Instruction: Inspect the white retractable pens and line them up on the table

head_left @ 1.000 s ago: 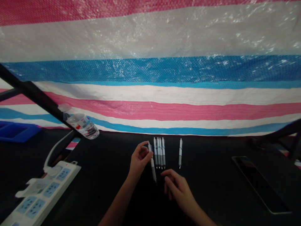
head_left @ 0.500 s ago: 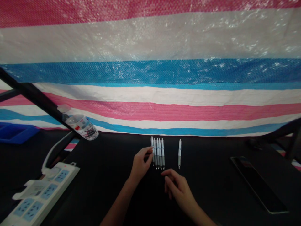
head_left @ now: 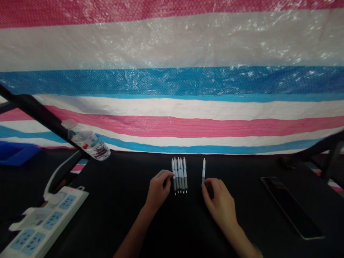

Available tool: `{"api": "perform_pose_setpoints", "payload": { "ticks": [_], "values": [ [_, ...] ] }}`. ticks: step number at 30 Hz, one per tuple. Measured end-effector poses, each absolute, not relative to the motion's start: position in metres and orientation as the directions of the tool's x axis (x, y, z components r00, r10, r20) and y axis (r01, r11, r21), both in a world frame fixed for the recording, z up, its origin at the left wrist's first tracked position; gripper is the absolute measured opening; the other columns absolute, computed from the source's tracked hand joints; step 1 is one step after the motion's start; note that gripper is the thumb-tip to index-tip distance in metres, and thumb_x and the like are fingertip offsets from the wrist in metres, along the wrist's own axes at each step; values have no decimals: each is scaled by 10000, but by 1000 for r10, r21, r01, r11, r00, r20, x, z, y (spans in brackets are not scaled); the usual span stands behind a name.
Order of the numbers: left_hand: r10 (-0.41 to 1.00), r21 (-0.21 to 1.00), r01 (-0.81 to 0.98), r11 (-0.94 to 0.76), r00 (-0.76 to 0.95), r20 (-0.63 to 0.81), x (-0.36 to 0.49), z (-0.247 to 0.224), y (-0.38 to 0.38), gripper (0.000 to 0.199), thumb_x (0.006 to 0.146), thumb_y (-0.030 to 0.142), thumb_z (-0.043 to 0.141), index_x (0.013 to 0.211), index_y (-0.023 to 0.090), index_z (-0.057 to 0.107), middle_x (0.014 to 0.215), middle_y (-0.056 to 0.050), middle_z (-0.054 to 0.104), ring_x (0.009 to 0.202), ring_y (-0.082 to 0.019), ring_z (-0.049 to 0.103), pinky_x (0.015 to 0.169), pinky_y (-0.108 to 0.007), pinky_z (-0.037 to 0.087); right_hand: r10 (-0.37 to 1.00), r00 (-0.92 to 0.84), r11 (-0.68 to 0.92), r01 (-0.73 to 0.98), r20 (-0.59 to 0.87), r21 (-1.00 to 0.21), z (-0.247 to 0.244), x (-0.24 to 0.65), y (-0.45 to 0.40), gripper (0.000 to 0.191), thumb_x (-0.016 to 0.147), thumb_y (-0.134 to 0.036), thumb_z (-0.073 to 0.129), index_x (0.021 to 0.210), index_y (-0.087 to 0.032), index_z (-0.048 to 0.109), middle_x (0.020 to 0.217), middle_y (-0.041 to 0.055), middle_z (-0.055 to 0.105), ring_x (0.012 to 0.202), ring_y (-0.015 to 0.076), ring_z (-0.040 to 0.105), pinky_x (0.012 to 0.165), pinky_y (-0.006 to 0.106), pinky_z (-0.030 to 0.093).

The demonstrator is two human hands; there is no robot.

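Observation:
Several white-and-grey click pens [head_left: 181,175] lie side by side in a row on the black table [head_left: 145,161], tips toward me. My left hand [head_left: 158,188] is at the row's left side, its fingers curled in a pinch at the leftmost pen [head_left: 174,185]. To the right, apart from the row, lies a single pen [head_left: 204,168] of the same kind. My right hand [head_left: 220,200] has its thumb and index finger closed on the lower end of that pen, whose tip is hidden by the fingers.
A dark phone [head_left: 291,208] lies at the right. On the left are a white power strip [head_left: 51,222], a clear water bottle [head_left: 92,145] tilted by a black bar, and a blue tray [head_left: 18,154]. Striped sheeting [head_left: 172,82] hangs behind the table.
My right hand has moved right, from below the row to the single pen, and pinches it. The leftmost pen has slid slightly toward me, with my left hand still beside it.

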State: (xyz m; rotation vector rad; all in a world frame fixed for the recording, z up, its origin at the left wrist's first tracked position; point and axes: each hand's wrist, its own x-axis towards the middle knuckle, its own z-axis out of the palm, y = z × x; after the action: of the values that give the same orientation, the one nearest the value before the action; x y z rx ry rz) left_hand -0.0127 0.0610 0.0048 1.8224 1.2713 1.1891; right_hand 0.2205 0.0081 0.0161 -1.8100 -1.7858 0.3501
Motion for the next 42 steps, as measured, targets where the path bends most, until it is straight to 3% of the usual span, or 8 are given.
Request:
{"api": "perform_pose_setpoints", "payload": {
  "ticks": [6, 11, 15, 22, 28, 35, 39, 42],
  "values": [
    [947, 891, 324, -317, 63, 314, -9, 15, 54, 220, 792, 67, 545, 830, 221, 697, 787, -32, 670, 702, -194, 637, 628, -275, 481, 956, 72, 18, 953, 285, -301, 6, 217, 15, 256, 915, -444, 545, 793, -219, 539, 826, 76, 574, 808, 253, 530, 693, 360, 409],
    [945, 951, 156, -269, 233, 229, -1, 21, 43, 218, 703, 32, 514, 633, 195, 641, 627, -11, 589, 560, -151, 564, 535, -246, 428, 975, 33, 11, 980, 219, -197, -5, 217, 17, 299, 924, -397, 536, 682, -221, 526, 760, 65, 579, 777, 250, 524, 667, 356, 339],
    [944, 990, 28, -138, 307, 123, 4, 23, 38, 193, 693, 50, 525, 743, 184, 655, 630, -1, 613, 507, -128, 554, 509, -237, 424, 990, 33, 15, 943, 139, -333, -3, 217, 16, 307, 946, -311, 493, 655, -215, 527, 683, 37, 581, 722, 224, 524, 653, 341, 302],
    [969, 987, -111, 116, 230, -88, 6, 22, 40, 144, 815, 238, 588, 947, 180, 578, 616, 24, 624, 453, -103, 542, 430, -193, 379, 995, 67, 18, 583, 70, -812, 12, 208, 6, 384, 985, -388, 408, 651, -215, 489, 650, 3, 493, 630, 173, 489, 606, 303, 325],
    [943, 897, -321, 303, 237, -233, 5, 14, 48, 540, 777, 398, 703, 1233, 181, 514, 678, 33, 620, 394, -70, 487, 360, -168, 293, 984, -149, 148, 365, 100, -919, 23, 191, -5, 418, 985, -449, 417, 672, -198, 533, 686, 2, 490, 661, 158, 476, 621, 285, 337],
    [910, 860, -363, 360, 341, -237, -11, 16, 54, 304, 777, 404, 746, 875, 120, 696, 519, 44, 493, 413, -46, 401, 409, -173, 229, 922, -353, -176, -21, -158, -984, 14, 175, -14, 498, 888, -607, 541, 636, -177, 542, 606, -30, 447, 593, 119, 408, 581, 250, 301],
    [887, 857, -361, 369, 412, -208, -25, 17, 59, 271, 744, 381, 779, 813, 126, 719, 545, 17, 529, 435, -62, 425, 424, -190, 269, 758, -561, -574, -331, -333, -749, 5, 163, -25, 440, 802, -607, 649, 760, -174, 585, 604, -27, 511, 503, 100, 437, 521, 231, 333],
    [863, 856, -346, 384, 463, -200, -33, 20, 59, 255, 724, 368, 786, 796, 129, 734, 590, -5, 558, 456, -81, 460, 433, -207, 308, 624, -719, -710, -358, -306, -606, 4, 157, -34, 535, 819, -638, 609, 969, -127, 656, 624, 17, 598, 486, 109, 505, 494, 222, 356]
  ]
}}
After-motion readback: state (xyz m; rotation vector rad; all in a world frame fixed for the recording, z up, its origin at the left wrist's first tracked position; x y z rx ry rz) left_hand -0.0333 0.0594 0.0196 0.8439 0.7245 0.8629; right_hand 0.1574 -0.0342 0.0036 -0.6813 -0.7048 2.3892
